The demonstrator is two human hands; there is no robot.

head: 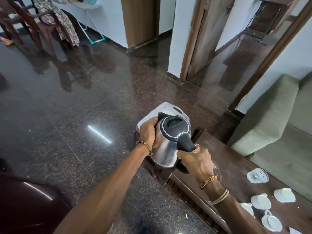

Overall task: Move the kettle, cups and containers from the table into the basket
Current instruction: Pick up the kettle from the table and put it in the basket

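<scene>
The right hand (pixel 194 161) is wrapped round the black handle of the kettle (pixel 168 146), fingers curled tight under the grip; the left hand (pixel 148 132) cups the steel side near the spout, fingers curved round the body, so both hands carry it. The kettle is held upright, lid shut, just in front of the white basket (pixel 168 107), which sits at the far end of the table (pixel 219 157); most of the basket is hidden behind the kettle, and whether the base has crossed the near rim cannot be told.

By my reading the task has barely begun: the kettle is in transit, not yet set down; nothing shows in the visible part of the basket. Several white cups (pixel 260 201) and a glass container (pixel 257 176) remain on the table at the lower right, well apart from the basket.

For room, the way forward looks open; bare polished floor lies left of the table edge, a sofa (pixel 270 124) runs along the right, and a dark chair (pixel 25 208) stands at the lower left, clear of both arms. The basket rim is the edge to mind, since the kettle's base must lift over it.
</scene>
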